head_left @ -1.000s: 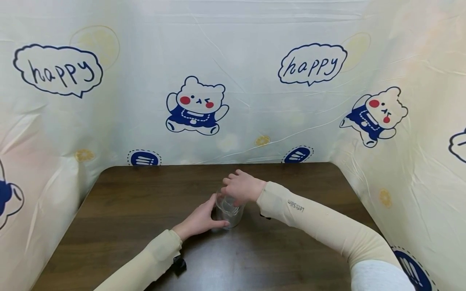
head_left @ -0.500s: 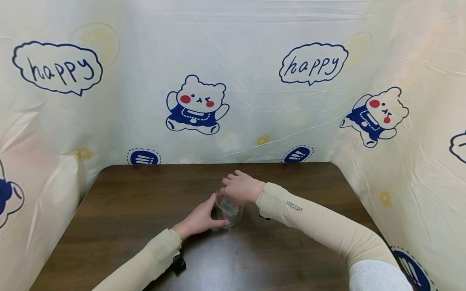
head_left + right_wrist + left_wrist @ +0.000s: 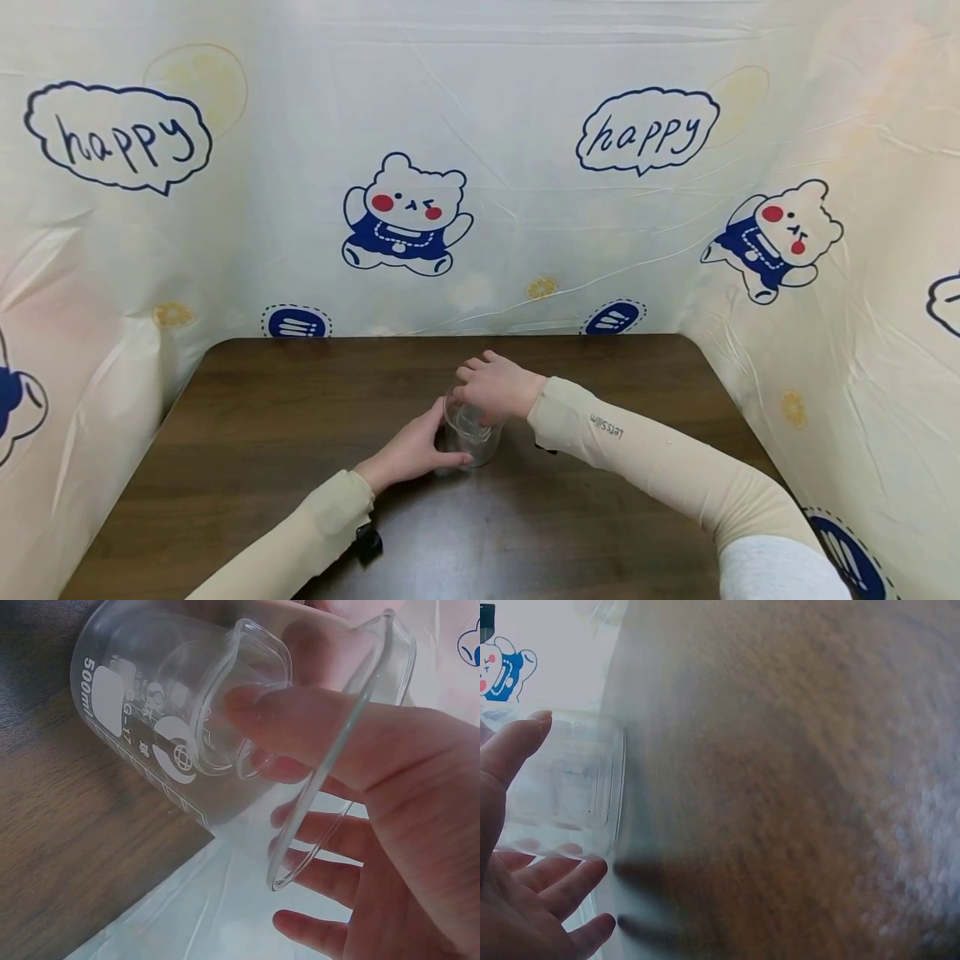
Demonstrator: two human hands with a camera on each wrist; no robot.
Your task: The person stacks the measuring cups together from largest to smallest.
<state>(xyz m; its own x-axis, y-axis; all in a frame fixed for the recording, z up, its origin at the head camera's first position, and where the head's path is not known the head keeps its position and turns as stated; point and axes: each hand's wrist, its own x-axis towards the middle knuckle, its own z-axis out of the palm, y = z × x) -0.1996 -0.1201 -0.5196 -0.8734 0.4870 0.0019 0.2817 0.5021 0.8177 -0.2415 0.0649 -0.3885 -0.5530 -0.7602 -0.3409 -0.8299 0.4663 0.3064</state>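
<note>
A large clear glass beaker (image 3: pixel 482 448), marked 500 ml in the right wrist view, stands on the table. Inside it sits a smaller clear glass beaker (image 3: pixel 204 712). My left hand (image 3: pixel 408 454) holds the large beaker from the left, thumb on one side and fingers on the other. From above, my right hand (image 3: pixel 498 387) reaches into the mouth of the large beaker. Its thumb and a finger pinch the smaller beaker near the rim, while the other fingers stay outside the large beaker. The head view hides most of the smaller beaker behind the right hand.
The dark wooden table (image 3: pixel 600 508) runs back to a pale curtain (image 3: pixel 517 100) printed with bears and "happy" bubbles, which also hangs at both sides. A black strap piece (image 3: pixel 367 543) shows under the left wrist.
</note>
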